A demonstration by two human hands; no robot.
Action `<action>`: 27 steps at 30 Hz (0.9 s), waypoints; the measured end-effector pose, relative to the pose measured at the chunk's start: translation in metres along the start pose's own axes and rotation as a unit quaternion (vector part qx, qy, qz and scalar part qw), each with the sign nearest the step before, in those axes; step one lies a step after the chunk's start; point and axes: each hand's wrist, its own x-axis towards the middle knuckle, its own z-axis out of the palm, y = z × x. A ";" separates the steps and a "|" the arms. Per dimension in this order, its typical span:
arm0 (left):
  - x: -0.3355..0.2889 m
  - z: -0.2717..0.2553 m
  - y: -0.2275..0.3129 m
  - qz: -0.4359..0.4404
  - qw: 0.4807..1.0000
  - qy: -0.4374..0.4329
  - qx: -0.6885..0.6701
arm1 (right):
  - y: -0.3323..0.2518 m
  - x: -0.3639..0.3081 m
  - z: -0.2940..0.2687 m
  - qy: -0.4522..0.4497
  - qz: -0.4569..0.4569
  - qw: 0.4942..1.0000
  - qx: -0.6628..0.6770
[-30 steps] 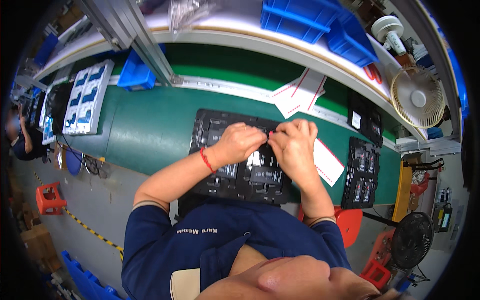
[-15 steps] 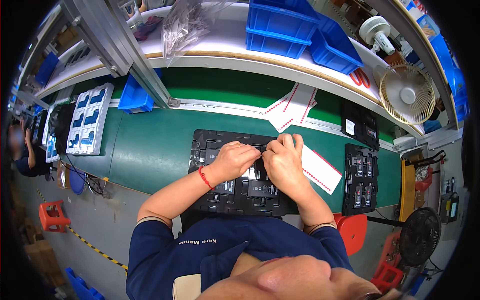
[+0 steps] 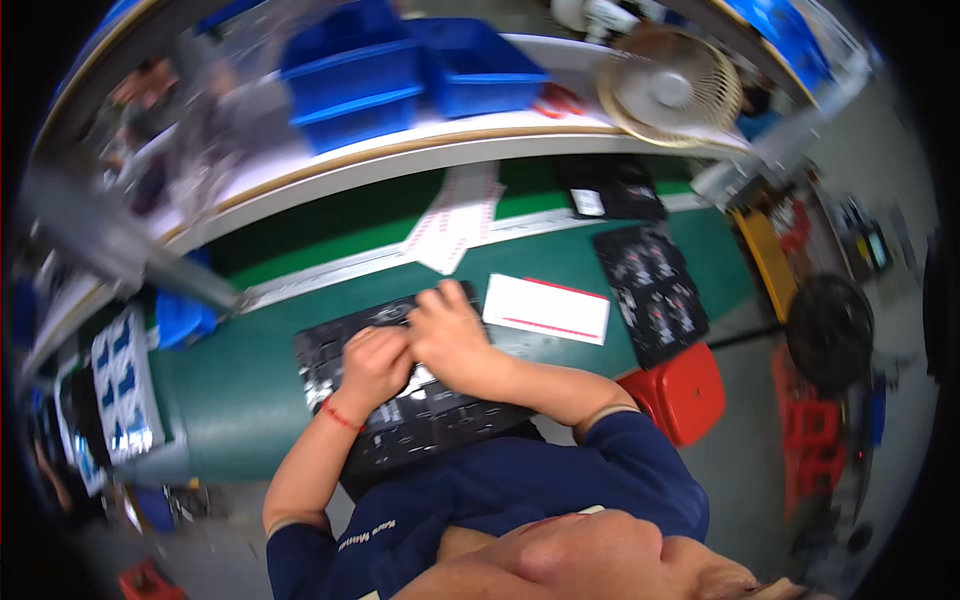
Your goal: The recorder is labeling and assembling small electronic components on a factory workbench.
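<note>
My left hand (image 3: 376,366), with a red cord at its wrist, and my right hand (image 3: 445,338) meet over a black plastic tray (image 3: 318,352). The fingers of both hands are bent and pinched together, tips close to each other. Whatever they grip is hidden by the fingers and blur. Flat dark rectangular pieces, like battery packs, sit in the tray's pockets below my hands. Right of the tray lies a white sheet with red-marked edges (image 3: 546,310). Farther right is another black tray (image 3: 650,290), filled with similar flat pieces.
White red-dotted strips (image 3: 452,228) lie at the bench's back. Above runs a shelf with blue bins (image 3: 358,112) and a cream fan (image 3: 672,92). A white tray with blue pieces (image 3: 126,385) is far left. A red stool (image 3: 682,395) stands by the front edge at right.
The whole view has swung, so the bench and shelf appear shifted left and tilted. My hands stay together over the tray with fingers pinched.
</note>
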 end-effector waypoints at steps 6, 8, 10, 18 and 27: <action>0.004 0.003 0.005 0.027 0.999 -0.017 -0.016 | -0.006 -0.014 0.001 0.043 0.022 0.999 -0.018; 0.005 0.003 0.007 0.036 0.999 -0.021 -0.013 | -0.007 -0.018 -0.002 0.027 0.032 0.999 -0.001; 0.008 0.003 0.012 0.055 0.998 -0.034 -0.007 | -0.005 -0.027 -0.010 -0.046 0.044 0.998 0.008; 0.010 0.000 0.013 0.056 0.995 -0.088 -0.004 | 0.024 -0.051 -0.034 0.027 0.193 0.970 0.144; 0.007 -0.001 0.009 0.058 0.994 -0.090 -0.006 | 0.032 -0.061 -0.019 0.061 0.224 0.961 0.149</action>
